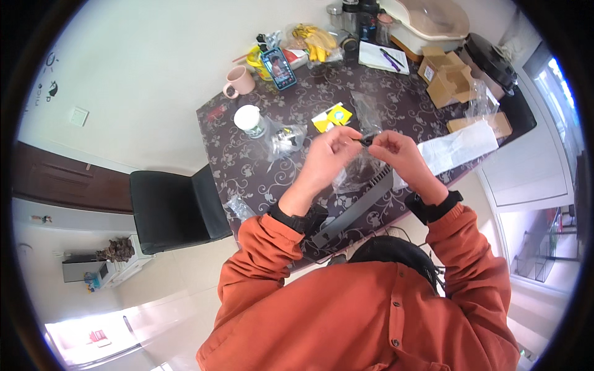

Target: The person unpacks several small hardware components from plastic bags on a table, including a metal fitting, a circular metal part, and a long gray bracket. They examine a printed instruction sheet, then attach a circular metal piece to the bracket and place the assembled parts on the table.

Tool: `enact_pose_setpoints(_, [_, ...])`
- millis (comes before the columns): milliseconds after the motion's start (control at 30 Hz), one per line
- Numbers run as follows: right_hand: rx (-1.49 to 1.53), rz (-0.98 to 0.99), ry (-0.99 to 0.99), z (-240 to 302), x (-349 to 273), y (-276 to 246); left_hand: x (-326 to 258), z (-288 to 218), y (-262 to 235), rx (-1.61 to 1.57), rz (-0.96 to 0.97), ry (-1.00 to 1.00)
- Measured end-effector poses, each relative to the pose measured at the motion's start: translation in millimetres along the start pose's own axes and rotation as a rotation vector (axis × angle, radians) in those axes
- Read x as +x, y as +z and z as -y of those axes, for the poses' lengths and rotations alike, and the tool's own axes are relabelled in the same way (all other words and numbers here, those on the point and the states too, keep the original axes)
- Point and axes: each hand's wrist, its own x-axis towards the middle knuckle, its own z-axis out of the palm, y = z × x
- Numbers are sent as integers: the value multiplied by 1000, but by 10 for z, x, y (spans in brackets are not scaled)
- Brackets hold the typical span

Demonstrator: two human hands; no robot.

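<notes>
Over the middle of the table, my left hand (328,156) and my right hand (399,153) come close together, fingers closed in a pinch. Between their fingertips is a small black piece (367,141), too small to name; both hands grip it. Below them a long grey strip (359,213) with a row of dark slots at one end lies slantwise on the table. Crumpled clear plastic is partly hidden under my hands. Just beyond sit yellow-and-white cards (332,117). A black band is on each wrist.
The dark floral table (247,176) holds a white-lidded jar (249,119), a pink mug (239,82), a propped phone (279,68) and bananas (318,44). On the right lie a white sheet (461,147) and an open cardboard box (447,77). A black chair (173,210) stands left.
</notes>
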Motion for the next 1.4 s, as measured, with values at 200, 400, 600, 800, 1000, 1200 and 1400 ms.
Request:
enact_pose_setpoints(200, [293, 36, 77, -45, 40, -7, 0, -27, -68, 10, 156, -109])
enact_pose_setpoints(400, [544, 47, 187, -83, 72, 26, 24, 92, -90, 10, 139, -87])
enact_pose_setpoints(600, [408, 93, 101, -53, 73, 35, 7, 141, -51, -329, 59, -223])
enact_pose_setpoints(800, [58, 67, -24, 31, 55, 52, 5, 149, -32, -111, 57, -140])
enact_pose_setpoints(1000, [-332, -79, -120, 93, 28, 98, -42, 111, 77, 439, -23, 139])
enact_pose_setpoints(1200, [-579, -111, -339, 43, -56, 181, -81, 114, 127, 980, 0, 330])
enact_pose_setpoints(1400, [-679, -125, -680, -11, -38, 167, 8, 262, 138, 190, 49, -7])
